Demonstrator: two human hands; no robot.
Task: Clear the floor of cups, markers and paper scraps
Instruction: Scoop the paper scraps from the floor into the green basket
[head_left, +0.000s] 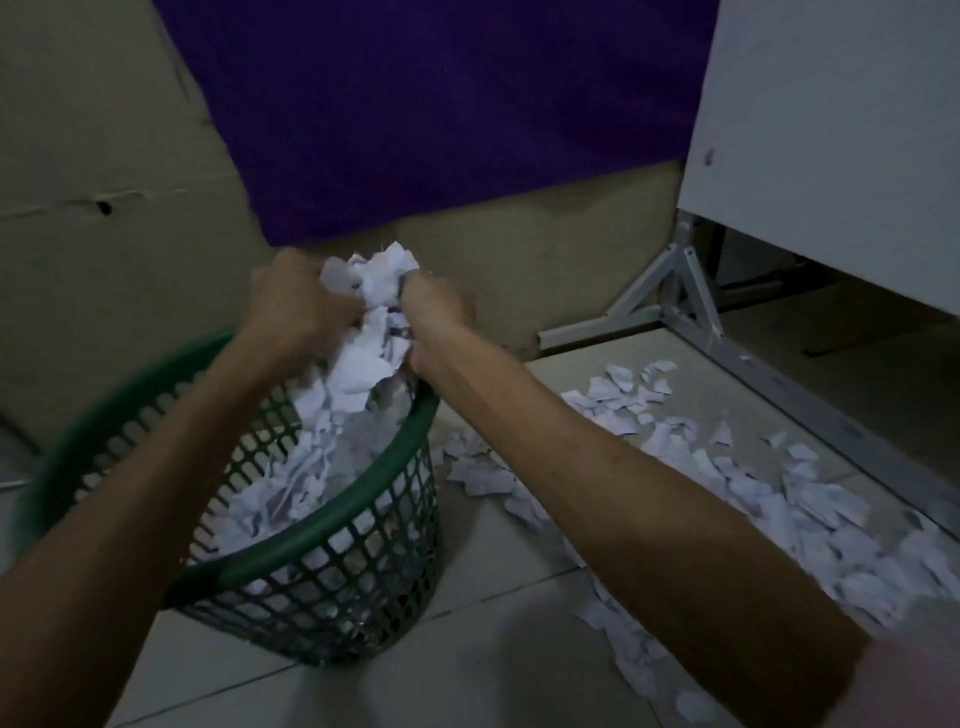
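The left hand (296, 296) and right hand (434, 317) together clutched a crumpled wad of white paper scraps (371, 322) above the far rim of the green plastic lattice basket (332, 525). More torn white scraps (737, 483) lay on the pale tiled floor (483, 670) right of that basket.

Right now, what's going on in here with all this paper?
A person is clearing torn paper off the floor. Both hands, left hand and right hand, grip one bunch of scraps above the far rim of a green basket, which already holds a lot of paper. Many more scraps lie on the tiles to the right, beside a white stand. No cups or markers show.
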